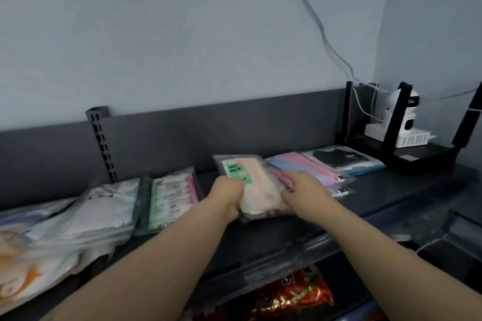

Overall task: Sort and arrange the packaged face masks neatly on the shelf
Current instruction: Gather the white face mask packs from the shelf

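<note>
Clear plastic pack of pale pink face masks with a green label [257,190]: masks stacked inside, at the middle of the dark grey metal shelf [404,185]; resting or just lifted, I cannot tell. It sits between my hands: left hand [229,197] curled round its left edge, right hand [302,187] gripping its right edge. Long axis runs from me toward the back panel, label end farthest.

Just right: clear packs of pink and blue masks [307,164], then a pack of black masks [339,157].

Left, apart: green-printed pack [169,198], white packs [104,208].
</note>
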